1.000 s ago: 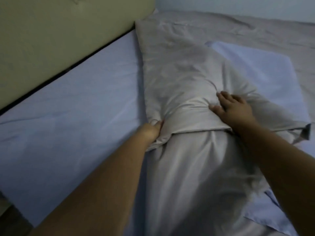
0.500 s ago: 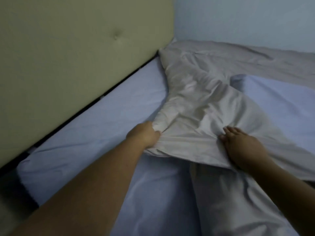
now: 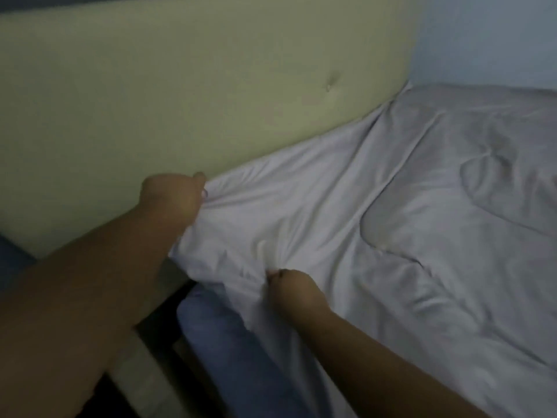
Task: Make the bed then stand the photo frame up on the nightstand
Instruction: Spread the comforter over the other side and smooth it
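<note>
Left hand (image 3: 173,197) grips corner of pale grey blanket (image 3: 391,221) against base of padded beige headboard (image 3: 211,86). Right hand (image 3: 294,286) pinches blanket edge lower down, near side of bed, cloth bunching at fingers. Blanket spread across mattress up to headboard, creased, far side reaching pale blue wall (image 3: 488,37). Blue sheet (image 3: 229,342) shows below blanket edge at near corner. Photo frame, nightstand out of view. Dim light, soft focus.
</note>
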